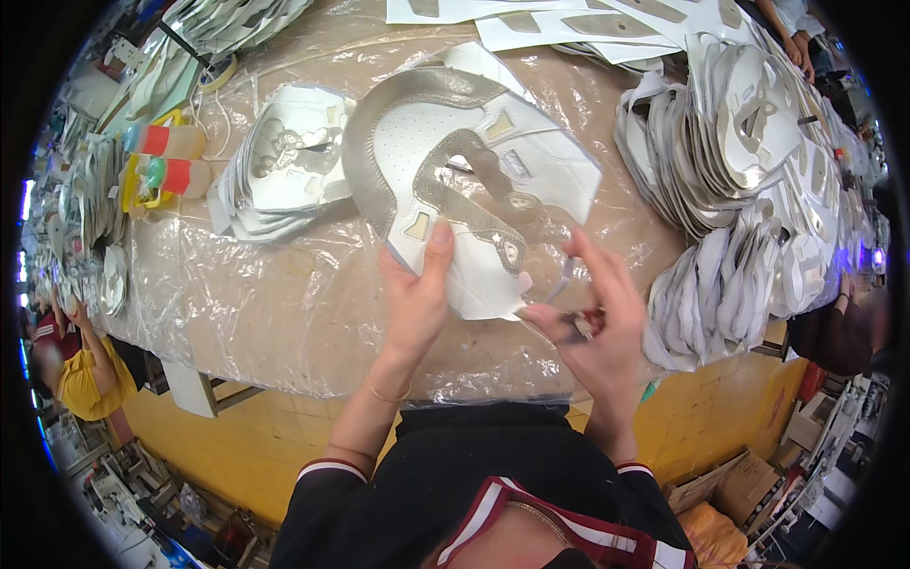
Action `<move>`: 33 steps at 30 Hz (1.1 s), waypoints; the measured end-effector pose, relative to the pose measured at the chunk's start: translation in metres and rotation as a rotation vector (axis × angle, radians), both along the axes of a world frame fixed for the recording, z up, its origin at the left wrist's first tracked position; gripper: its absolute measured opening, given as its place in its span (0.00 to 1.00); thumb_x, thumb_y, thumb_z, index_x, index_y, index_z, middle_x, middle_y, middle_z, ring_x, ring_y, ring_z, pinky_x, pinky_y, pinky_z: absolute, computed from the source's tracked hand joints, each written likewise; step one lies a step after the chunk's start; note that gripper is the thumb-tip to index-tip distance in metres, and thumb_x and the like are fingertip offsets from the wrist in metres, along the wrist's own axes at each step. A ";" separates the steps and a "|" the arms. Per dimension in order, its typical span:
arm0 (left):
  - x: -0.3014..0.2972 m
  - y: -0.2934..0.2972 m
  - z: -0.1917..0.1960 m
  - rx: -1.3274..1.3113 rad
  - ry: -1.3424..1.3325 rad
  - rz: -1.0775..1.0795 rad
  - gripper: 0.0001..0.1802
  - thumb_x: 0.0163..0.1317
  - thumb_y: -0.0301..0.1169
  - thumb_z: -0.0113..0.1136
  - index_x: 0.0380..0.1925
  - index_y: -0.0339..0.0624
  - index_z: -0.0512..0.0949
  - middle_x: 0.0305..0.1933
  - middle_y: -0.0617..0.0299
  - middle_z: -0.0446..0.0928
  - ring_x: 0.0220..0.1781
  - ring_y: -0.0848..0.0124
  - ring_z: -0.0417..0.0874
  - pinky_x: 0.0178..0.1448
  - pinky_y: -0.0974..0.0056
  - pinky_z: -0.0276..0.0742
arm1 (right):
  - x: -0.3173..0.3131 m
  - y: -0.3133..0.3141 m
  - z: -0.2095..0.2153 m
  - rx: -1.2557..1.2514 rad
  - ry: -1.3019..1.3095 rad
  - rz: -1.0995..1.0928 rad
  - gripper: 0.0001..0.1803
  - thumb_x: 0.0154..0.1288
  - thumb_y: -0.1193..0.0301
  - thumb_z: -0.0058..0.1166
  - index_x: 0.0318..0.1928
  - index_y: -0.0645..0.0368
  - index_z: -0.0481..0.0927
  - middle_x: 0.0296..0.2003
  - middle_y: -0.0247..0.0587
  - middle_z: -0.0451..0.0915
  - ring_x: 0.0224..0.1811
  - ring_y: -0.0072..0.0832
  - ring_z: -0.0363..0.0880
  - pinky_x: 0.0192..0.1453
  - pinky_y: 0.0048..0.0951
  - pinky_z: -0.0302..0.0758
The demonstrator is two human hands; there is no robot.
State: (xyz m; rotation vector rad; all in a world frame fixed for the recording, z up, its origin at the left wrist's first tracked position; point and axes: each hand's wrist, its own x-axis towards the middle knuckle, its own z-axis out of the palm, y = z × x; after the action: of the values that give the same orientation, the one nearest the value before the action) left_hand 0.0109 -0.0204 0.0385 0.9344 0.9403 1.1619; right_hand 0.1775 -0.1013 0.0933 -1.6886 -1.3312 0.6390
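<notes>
A flat shoe upper, white with a shiny grey-beige collar and eyelet trim, is spread open above the table. My left hand grips its near edge, with the thumb on top and the fingers hidden underneath. By the upper's near right corner, my right hand curls around a small dark red and metal tool that looks like thread snips. Its thumb reaches the corner of the upper, while its forefinger is raised beside the edge. Motion and the fingers blur the tool, so its blades are unclear.
Plastic sheeting covers the brown table. A smaller pile of uppers lies left of the held one; tall stacks stand right. Bottles sit by a yellow basket. White cut sheets lie at the back. Other people work at both sides.
</notes>
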 end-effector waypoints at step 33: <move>-0.024 -0.033 -0.064 0.129 0.456 -0.255 0.06 0.60 0.19 0.65 0.37 0.37 0.84 0.46 0.56 0.78 0.49 0.70 0.80 0.54 0.68 0.75 | -0.007 -0.004 -0.052 -0.215 -0.044 0.173 0.17 0.62 0.68 0.64 0.50 0.57 0.82 0.38 0.36 0.76 0.37 0.32 0.77 0.42 0.35 0.69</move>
State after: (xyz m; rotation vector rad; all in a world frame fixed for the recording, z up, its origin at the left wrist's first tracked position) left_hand -0.0129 -0.0535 -0.0259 1.4182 1.0755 0.8123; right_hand 0.1710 -0.1055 0.0416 -1.7784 -1.4951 0.8761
